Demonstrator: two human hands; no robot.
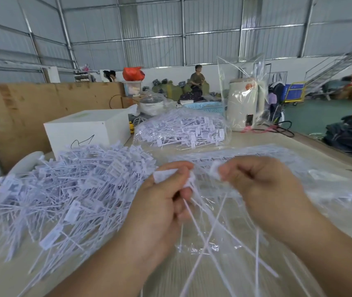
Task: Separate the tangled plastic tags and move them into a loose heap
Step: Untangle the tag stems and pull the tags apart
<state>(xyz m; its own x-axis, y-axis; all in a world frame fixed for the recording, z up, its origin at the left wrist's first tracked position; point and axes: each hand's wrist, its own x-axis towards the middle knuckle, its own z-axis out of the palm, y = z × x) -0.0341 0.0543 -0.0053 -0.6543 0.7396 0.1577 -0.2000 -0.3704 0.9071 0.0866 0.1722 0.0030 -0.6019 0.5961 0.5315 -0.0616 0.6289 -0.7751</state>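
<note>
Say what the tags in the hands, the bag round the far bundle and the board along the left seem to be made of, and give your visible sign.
Tags: likely plastic, pale white, matte; thin stiff tails with flat heads.
Bag: clear plastic film, glossy; it crinkles and the bundle shows through it.
Board: apparently brown corrugated cardboard, dull, with creases and scuffs.

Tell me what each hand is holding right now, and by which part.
Both hands hold plastic tags by their flat label heads: the left hand pinches a small bunch, the right hand pinches another head. The thin tails hang down.
</note>
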